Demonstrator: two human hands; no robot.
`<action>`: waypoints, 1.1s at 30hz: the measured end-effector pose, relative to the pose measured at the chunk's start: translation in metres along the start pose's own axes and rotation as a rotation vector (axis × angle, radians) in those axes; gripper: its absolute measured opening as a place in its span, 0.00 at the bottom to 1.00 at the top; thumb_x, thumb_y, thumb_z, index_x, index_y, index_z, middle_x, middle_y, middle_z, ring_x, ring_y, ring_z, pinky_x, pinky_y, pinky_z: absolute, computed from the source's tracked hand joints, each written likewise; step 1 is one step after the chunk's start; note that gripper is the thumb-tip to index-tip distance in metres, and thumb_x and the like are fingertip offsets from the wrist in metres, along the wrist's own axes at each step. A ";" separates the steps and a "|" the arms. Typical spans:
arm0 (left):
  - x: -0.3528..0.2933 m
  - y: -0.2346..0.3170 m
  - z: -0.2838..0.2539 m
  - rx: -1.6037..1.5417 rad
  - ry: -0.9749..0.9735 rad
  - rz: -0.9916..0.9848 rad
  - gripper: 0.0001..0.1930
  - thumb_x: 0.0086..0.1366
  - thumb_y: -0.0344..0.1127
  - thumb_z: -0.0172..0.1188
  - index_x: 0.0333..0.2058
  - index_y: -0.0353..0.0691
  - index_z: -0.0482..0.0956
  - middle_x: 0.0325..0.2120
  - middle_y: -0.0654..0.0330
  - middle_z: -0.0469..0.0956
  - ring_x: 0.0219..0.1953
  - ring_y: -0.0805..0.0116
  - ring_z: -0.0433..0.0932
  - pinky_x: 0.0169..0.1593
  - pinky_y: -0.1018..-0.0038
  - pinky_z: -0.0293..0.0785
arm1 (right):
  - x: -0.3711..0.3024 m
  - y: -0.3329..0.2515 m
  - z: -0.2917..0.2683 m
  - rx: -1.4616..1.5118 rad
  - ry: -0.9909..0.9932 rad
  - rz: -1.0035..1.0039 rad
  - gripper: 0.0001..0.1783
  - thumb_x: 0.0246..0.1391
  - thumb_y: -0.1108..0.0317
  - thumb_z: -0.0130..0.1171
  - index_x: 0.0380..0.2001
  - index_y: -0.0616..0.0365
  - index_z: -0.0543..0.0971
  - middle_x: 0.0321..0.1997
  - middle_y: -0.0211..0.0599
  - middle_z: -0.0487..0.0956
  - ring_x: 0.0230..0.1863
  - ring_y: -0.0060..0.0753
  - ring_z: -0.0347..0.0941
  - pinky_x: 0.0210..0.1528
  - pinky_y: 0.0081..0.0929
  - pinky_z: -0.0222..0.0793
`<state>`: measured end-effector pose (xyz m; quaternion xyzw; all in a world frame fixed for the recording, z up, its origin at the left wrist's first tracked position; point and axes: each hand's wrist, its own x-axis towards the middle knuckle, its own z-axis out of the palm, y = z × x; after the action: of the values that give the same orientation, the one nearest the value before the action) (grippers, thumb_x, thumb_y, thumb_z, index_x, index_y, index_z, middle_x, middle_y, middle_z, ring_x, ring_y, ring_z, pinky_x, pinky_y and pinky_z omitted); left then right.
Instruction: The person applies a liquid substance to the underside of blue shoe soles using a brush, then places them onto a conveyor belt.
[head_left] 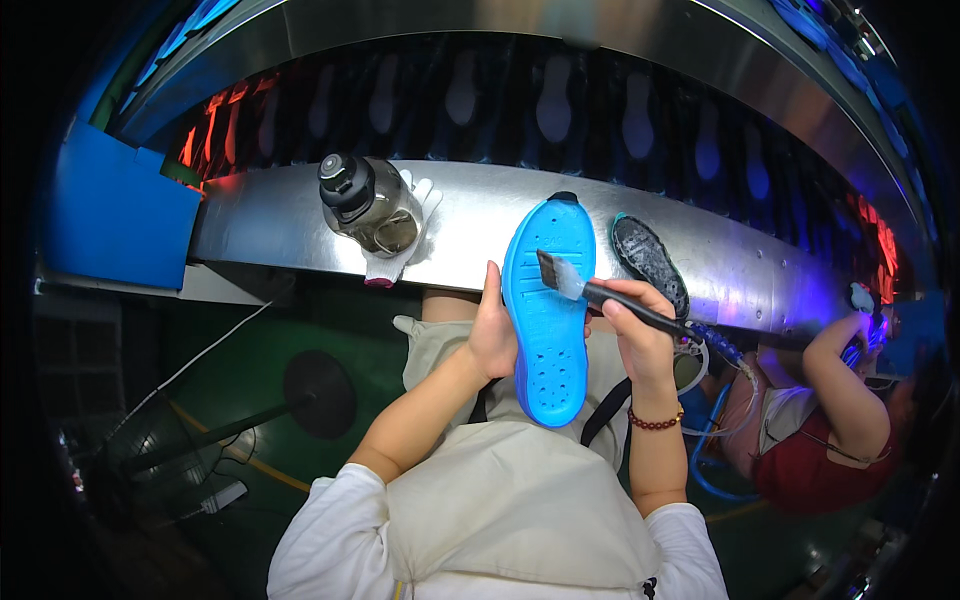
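Note:
A bright blue shoe sole (548,335) is held upright in front of my body, its inner face with grooves and small holes turned toward me. My left hand (492,338) grips its left edge, the thumb pointing up along the rim. In my right hand (645,335) is a brush (568,282) with a black handle and pale, dark-tipped bristles. The bristles lie against the upper middle of the sole, and a tube (745,375) runs off the handle's end. A black tab (566,197) shows at the sole's top.
A metal ledge (480,205) crosses ahead, carrying a dark bottle (375,205), white gloves (425,195) and a dark sole (648,262). Beyond it, sole shapes (555,100) lie on a dark conveyor. A blue box (120,210) stands left; another person (840,420) sits right.

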<state>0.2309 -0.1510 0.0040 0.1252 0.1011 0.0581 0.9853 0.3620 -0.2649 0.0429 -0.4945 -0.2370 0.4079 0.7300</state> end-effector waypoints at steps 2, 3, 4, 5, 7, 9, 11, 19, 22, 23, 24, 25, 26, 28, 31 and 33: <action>0.000 -0.004 0.000 -0.012 -0.021 -0.003 0.53 0.47 0.78 0.18 0.56 0.37 0.56 0.46 0.43 0.67 0.45 0.49 0.70 0.50 0.51 0.64 | 0.005 0.001 0.002 0.003 0.057 -0.015 0.11 0.46 0.79 0.55 0.36 0.70 0.74 0.37 0.45 0.77 0.36 0.28 0.74 0.41 0.23 0.70; 0.000 -0.004 -0.001 -0.029 0.009 -0.016 0.52 0.47 0.78 0.18 0.56 0.37 0.56 0.46 0.43 0.67 0.45 0.49 0.70 0.50 0.51 0.64 | 0.009 0.001 0.002 0.008 0.100 -0.026 0.11 0.46 0.79 0.55 0.36 0.70 0.74 0.37 0.44 0.77 0.36 0.27 0.73 0.41 0.22 0.69; -0.001 -0.005 -0.001 -0.047 0.038 -0.029 0.52 0.48 0.78 0.18 0.56 0.37 0.56 0.46 0.43 0.67 0.45 0.49 0.70 0.50 0.51 0.64 | 0.013 0.001 0.001 0.013 0.102 -0.029 0.11 0.46 0.79 0.55 0.36 0.70 0.74 0.37 0.44 0.77 0.36 0.27 0.73 0.41 0.22 0.69; -0.001 -0.007 0.000 -0.041 0.038 -0.032 0.52 0.48 0.78 0.18 0.56 0.37 0.56 0.46 0.43 0.67 0.45 0.49 0.70 0.50 0.51 0.64 | 0.016 -0.001 0.000 0.000 0.092 -0.038 0.11 0.46 0.79 0.55 0.35 0.70 0.74 0.37 0.44 0.77 0.36 0.26 0.73 0.42 0.22 0.68; -0.001 -0.009 0.003 -0.068 -0.001 -0.035 0.52 0.48 0.78 0.18 0.56 0.38 0.56 0.45 0.43 0.67 0.45 0.50 0.70 0.50 0.51 0.64 | 0.024 -0.005 -0.001 -0.020 0.087 -0.040 0.10 0.46 0.77 0.55 0.35 0.68 0.75 0.35 0.42 0.78 0.36 0.25 0.73 0.43 0.21 0.66; 0.001 -0.011 0.004 -0.071 -0.020 -0.026 0.51 0.48 0.77 0.18 0.56 0.38 0.56 0.45 0.42 0.67 0.45 0.50 0.70 0.50 0.51 0.64 | 0.031 -0.005 -0.001 -0.079 0.095 -0.052 0.10 0.46 0.77 0.56 0.35 0.68 0.75 0.34 0.41 0.78 0.36 0.24 0.73 0.43 0.20 0.67; 0.004 -0.011 0.001 -0.073 -0.041 -0.017 0.51 0.49 0.77 0.18 0.56 0.38 0.56 0.45 0.42 0.67 0.45 0.50 0.70 0.50 0.51 0.64 | 0.036 -0.006 0.005 -0.219 0.127 -0.090 0.10 0.45 0.76 0.57 0.34 0.66 0.76 0.31 0.37 0.78 0.32 0.21 0.73 0.37 0.17 0.68; 0.013 -0.010 -0.009 0.110 0.266 0.194 0.41 0.56 0.71 0.22 0.56 0.45 0.57 0.53 0.57 0.62 0.55 0.60 0.61 0.58 0.63 0.55 | 0.022 0.014 0.042 -0.813 -0.008 -0.518 0.11 0.40 0.74 0.59 0.31 0.66 0.77 0.31 0.47 0.78 0.34 0.37 0.76 0.39 0.25 0.70; 0.014 0.015 -0.016 0.130 0.168 0.273 0.43 0.56 0.71 0.20 0.50 0.39 0.63 0.41 0.48 0.70 0.43 0.56 0.71 0.51 0.60 0.65 | -0.002 0.009 0.038 -0.862 -0.207 -0.534 0.10 0.38 0.74 0.59 0.29 0.65 0.77 0.30 0.45 0.78 0.33 0.38 0.76 0.37 0.26 0.71; 0.009 0.021 -0.022 0.170 0.169 0.267 0.44 0.55 0.72 0.20 0.50 0.39 0.63 0.41 0.48 0.70 0.43 0.54 0.71 0.50 0.59 0.66 | -0.008 0.003 0.035 -0.852 -0.214 -0.537 0.10 0.38 0.74 0.59 0.29 0.65 0.77 0.30 0.45 0.78 0.33 0.38 0.76 0.37 0.26 0.71; 0.006 0.025 -0.022 0.204 0.165 0.254 0.45 0.54 0.72 0.19 0.51 0.38 0.63 0.41 0.47 0.71 0.43 0.53 0.71 0.50 0.58 0.66 | -0.015 -0.007 0.028 -0.847 -0.346 -0.400 0.09 0.38 0.75 0.59 0.28 0.65 0.77 0.29 0.45 0.78 0.32 0.37 0.76 0.36 0.26 0.71; 0.003 0.025 -0.020 0.199 0.169 0.252 0.45 0.54 0.72 0.19 0.51 0.38 0.63 0.41 0.47 0.71 0.43 0.53 0.71 0.50 0.58 0.66 | -0.021 -0.017 0.021 -0.839 -0.475 -0.256 0.09 0.37 0.75 0.59 0.27 0.65 0.77 0.29 0.44 0.78 0.31 0.37 0.77 0.35 0.26 0.71; 0.000 0.026 -0.015 0.163 0.134 0.189 0.46 0.54 0.73 0.18 0.51 0.38 0.62 0.41 0.47 0.71 0.43 0.53 0.71 0.49 0.58 0.67 | -0.020 -0.024 0.013 -0.778 -0.581 -0.161 0.09 0.38 0.75 0.59 0.27 0.64 0.78 0.28 0.44 0.79 0.30 0.32 0.77 0.34 0.24 0.71; -0.001 0.021 -0.002 0.123 0.095 0.110 0.47 0.53 0.73 0.16 0.52 0.37 0.62 0.41 0.46 0.71 0.42 0.53 0.72 0.48 0.58 0.68 | -0.014 -0.046 0.011 -0.688 -0.498 -0.019 0.09 0.39 0.76 0.58 0.29 0.65 0.78 0.29 0.43 0.79 0.31 0.28 0.76 0.34 0.22 0.70; 0.000 0.008 0.018 0.018 0.135 0.059 0.46 0.53 0.73 0.17 0.55 0.39 0.58 0.46 0.45 0.68 0.46 0.50 0.70 0.51 0.54 0.65 | 0.001 -0.048 0.017 -0.486 -0.185 -0.108 0.10 0.44 0.75 0.58 0.33 0.67 0.77 0.26 0.35 0.78 0.27 0.18 0.73 0.29 0.14 0.69; 0.007 0.005 0.024 -0.044 0.038 0.039 0.46 0.53 0.73 0.18 0.56 0.39 0.57 0.47 0.45 0.67 0.47 0.51 0.69 0.52 0.55 0.64 | 0.010 -0.051 0.023 -0.423 -0.102 0.002 0.11 0.45 0.75 0.57 0.34 0.67 0.77 0.27 0.36 0.78 0.27 0.17 0.73 0.28 0.12 0.68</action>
<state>0.2421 -0.1511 0.0264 0.1044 0.1162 0.0817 0.9843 0.3687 -0.2539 0.0977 -0.6156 -0.3535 0.3740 0.5968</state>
